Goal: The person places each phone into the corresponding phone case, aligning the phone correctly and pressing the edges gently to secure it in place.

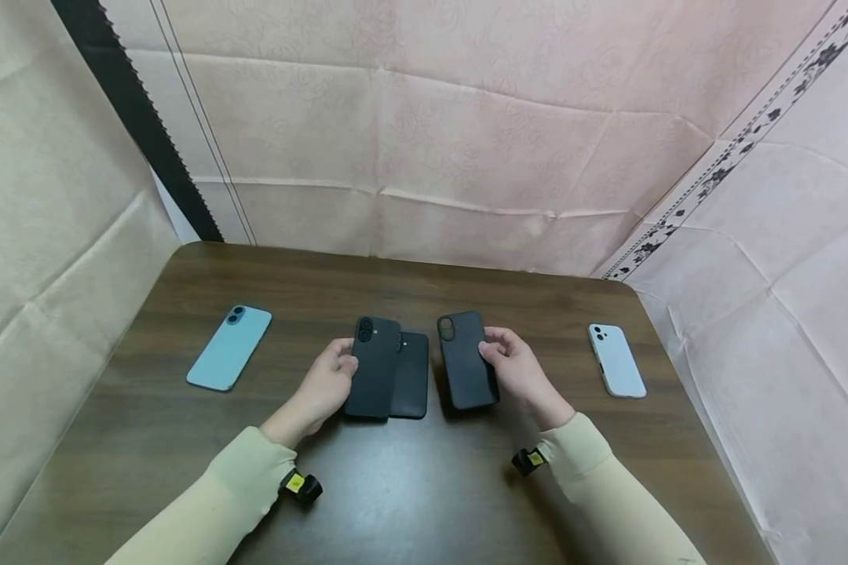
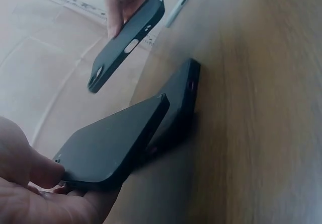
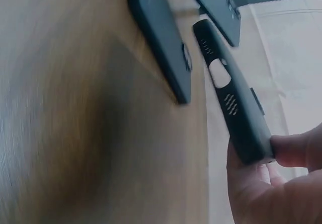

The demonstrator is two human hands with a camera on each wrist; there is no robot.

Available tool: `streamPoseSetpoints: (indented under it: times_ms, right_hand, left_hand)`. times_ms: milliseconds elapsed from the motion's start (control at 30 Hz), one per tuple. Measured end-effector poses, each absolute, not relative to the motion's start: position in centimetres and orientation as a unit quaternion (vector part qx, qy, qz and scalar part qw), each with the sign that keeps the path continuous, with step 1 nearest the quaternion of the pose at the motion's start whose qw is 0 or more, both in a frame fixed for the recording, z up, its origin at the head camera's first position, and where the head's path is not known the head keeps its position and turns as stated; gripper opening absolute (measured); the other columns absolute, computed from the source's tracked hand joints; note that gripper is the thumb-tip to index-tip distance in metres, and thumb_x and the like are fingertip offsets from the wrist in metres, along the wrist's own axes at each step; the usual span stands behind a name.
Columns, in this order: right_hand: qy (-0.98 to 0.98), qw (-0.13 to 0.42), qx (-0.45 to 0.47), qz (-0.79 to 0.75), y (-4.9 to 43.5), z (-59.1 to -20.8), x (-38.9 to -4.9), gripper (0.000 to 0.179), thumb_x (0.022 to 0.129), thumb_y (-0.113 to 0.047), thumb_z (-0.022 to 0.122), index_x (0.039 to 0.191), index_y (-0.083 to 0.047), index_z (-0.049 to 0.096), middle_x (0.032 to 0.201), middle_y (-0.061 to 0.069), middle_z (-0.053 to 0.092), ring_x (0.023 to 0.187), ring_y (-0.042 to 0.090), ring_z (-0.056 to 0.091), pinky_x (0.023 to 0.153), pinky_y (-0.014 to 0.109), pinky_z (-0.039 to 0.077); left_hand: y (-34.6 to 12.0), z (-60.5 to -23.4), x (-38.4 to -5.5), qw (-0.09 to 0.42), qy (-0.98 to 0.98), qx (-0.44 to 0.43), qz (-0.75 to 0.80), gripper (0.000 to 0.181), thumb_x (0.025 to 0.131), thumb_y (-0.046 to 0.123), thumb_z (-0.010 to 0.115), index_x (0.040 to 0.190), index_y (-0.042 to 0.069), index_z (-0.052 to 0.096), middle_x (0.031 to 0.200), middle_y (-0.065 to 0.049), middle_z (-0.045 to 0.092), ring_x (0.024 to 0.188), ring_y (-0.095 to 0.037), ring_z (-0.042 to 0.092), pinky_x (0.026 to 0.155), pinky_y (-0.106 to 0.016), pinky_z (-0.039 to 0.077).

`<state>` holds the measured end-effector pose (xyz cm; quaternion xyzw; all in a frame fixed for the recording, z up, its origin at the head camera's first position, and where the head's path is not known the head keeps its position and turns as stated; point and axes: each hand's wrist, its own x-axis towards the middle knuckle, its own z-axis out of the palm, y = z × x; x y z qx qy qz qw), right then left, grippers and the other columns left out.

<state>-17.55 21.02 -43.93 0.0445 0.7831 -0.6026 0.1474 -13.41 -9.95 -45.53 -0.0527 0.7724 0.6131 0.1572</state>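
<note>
My left hand [image 1: 323,384] grips a dark phone [image 1: 373,369] by its left edge, thumb on the back, two camera lenses at its top left. In the left wrist view this phone [image 2: 113,143] is tilted above another black phone [image 2: 178,100]. That second black phone [image 1: 413,377] lies on the table, partly covered in the head view. My right hand [image 1: 519,369] pinches a black phone case [image 1: 469,365] by its right edge, raised off the table. Light shows through the bottom cutout of the case [image 3: 236,93] in the right wrist view.
A light blue phone [image 1: 229,349] lies at the left of the brown wooden table [image 1: 396,502]. A pale blue phone [image 1: 617,361] lies at the right. Pale cloth [image 1: 431,149] hangs behind the table and on both sides.
</note>
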Motion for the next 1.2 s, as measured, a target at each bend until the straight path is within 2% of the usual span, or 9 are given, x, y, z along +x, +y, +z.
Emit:
streamPoseSetpoints:
  times_ms: [200, 300, 433, 533, 633, 767, 833, 1000, 1200]
  right_hand:
    - [0.711, 0.172, 0.062, -0.679, 19.2, -44.0, -17.1, 0.037, 0.102, -0.015, 0.051, 0.137, -0.009, 0.042, 0.116, 0.015, 0.059, 0.090, 0.018, 0.062, 0.074, 0.033, 0.052]
    - [0.702, 0.171, 0.062, -0.689, 18.3, -43.9, -16.9, 0.036, 0.101, -0.014, 0.053, 0.135, -0.009, 0.044, 0.112, 0.014, 0.061, 0.081, 0.016, 0.061, 0.068, 0.031, 0.052]
    - [0.695, 0.180, 0.055, -0.694, 17.5, -43.8, -16.7, 0.036, 0.101, -0.014, 0.052, 0.135, -0.008, 0.044, 0.112, 0.014, 0.062, 0.084, 0.017, 0.061, 0.071, 0.031, 0.051]
    - [0.686, 0.186, 0.051, -0.701, 17.1, -43.9, -16.6, 0.036, 0.101, -0.014, 0.052, 0.135, -0.008, 0.044, 0.112, 0.014, 0.062, 0.092, 0.018, 0.061, 0.076, 0.031, 0.052]
    - [0.692, 0.178, 0.056, -0.697, 16.7, -44.1, -16.5, 0.036, 0.100, -0.013, 0.055, 0.134, -0.009, 0.045, 0.106, 0.012, 0.062, 0.081, 0.016, 0.059, 0.068, 0.027, 0.049]
    - [0.723, 0.153, 0.060, -0.671, 16.1, -44.3, -16.3, 0.041, 0.095, -0.012, 0.062, 0.133, -0.008, 0.047, 0.101, 0.011, 0.061, 0.078, 0.016, 0.056, 0.068, 0.027, 0.047]
    - [0.735, 0.143, 0.062, -0.660, 15.8, -44.4, -16.2, 0.042, 0.094, -0.012, 0.064, 0.133, -0.007, 0.048, 0.103, 0.012, 0.060, 0.088, 0.019, 0.059, 0.077, 0.030, 0.049]
    - [0.751, 0.136, 0.063, -0.643, 15.3, -44.7, -15.8, 0.042, 0.095, -0.015, 0.064, 0.133, -0.008, 0.048, 0.112, 0.015, 0.059, 0.100, 0.025, 0.057, 0.088, 0.038, 0.046]
    - [0.757, 0.130, 0.047, -0.639, 14.4, -44.8, -15.5, 0.042, 0.096, -0.019, 0.062, 0.134, -0.009, 0.047, 0.114, 0.015, 0.058, 0.106, 0.025, 0.058, 0.092, 0.041, 0.046]
  left_hand:
    - [-8.6, -45.5, -13.4, 0.161, 0.733, -0.036, 0.660, 0.037, 0.105, 0.010, 0.030, 0.143, 0.007, 0.032, 0.136, -0.023, 0.048, 0.129, -0.035, 0.042, 0.106, -0.054, 0.032]
    - [-8.2, -45.7, -13.3, 0.169, 0.707, -0.034, 0.686, 0.037, 0.105, 0.009, 0.029, 0.142, 0.007, 0.032, 0.133, -0.023, 0.050, 0.121, -0.034, 0.050, 0.099, -0.050, 0.041]
    - [-7.7, -45.8, -13.3, 0.178, 0.692, -0.039, 0.699, 0.036, 0.106, 0.010, 0.030, 0.142, 0.009, 0.033, 0.132, -0.021, 0.050, 0.114, -0.030, 0.054, 0.089, -0.043, 0.046]
    - [-7.4, -45.7, -13.4, 0.186, 0.678, -0.045, 0.710, 0.036, 0.105, 0.010, 0.031, 0.142, 0.010, 0.034, 0.134, -0.019, 0.049, 0.116, -0.028, 0.053, 0.091, -0.045, 0.046]
    - [-7.2, -45.7, -13.4, 0.197, 0.650, -0.047, 0.733, 0.037, 0.106, 0.010, 0.030, 0.142, 0.010, 0.032, 0.135, -0.019, 0.049, 0.118, -0.030, 0.054, 0.096, -0.049, 0.044]
    - [-7.1, -45.7, -13.3, 0.209, 0.627, -0.043, 0.749, 0.039, 0.106, 0.010, 0.029, 0.145, 0.009, 0.027, 0.141, -0.017, 0.045, 0.124, -0.031, 0.050, 0.099, -0.050, 0.042]
    - [-7.0, -45.7, -13.2, 0.212, 0.623, -0.038, 0.752, 0.041, 0.106, 0.010, 0.029, 0.146, 0.008, 0.025, 0.144, -0.017, 0.042, 0.129, -0.031, 0.046, 0.100, -0.051, 0.040]
    - [-6.8, -46.0, -13.3, 0.216, 0.614, -0.035, 0.758, 0.043, 0.106, 0.011, 0.030, 0.148, 0.007, 0.022, 0.148, -0.018, 0.037, 0.132, -0.033, 0.041, 0.102, -0.052, 0.038]
    - [-6.5, -46.1, -13.3, 0.215, 0.618, -0.037, 0.755, 0.045, 0.106, 0.013, 0.032, 0.149, 0.004, 0.021, 0.151, -0.019, 0.030, 0.137, -0.037, 0.030, 0.104, -0.055, 0.033]
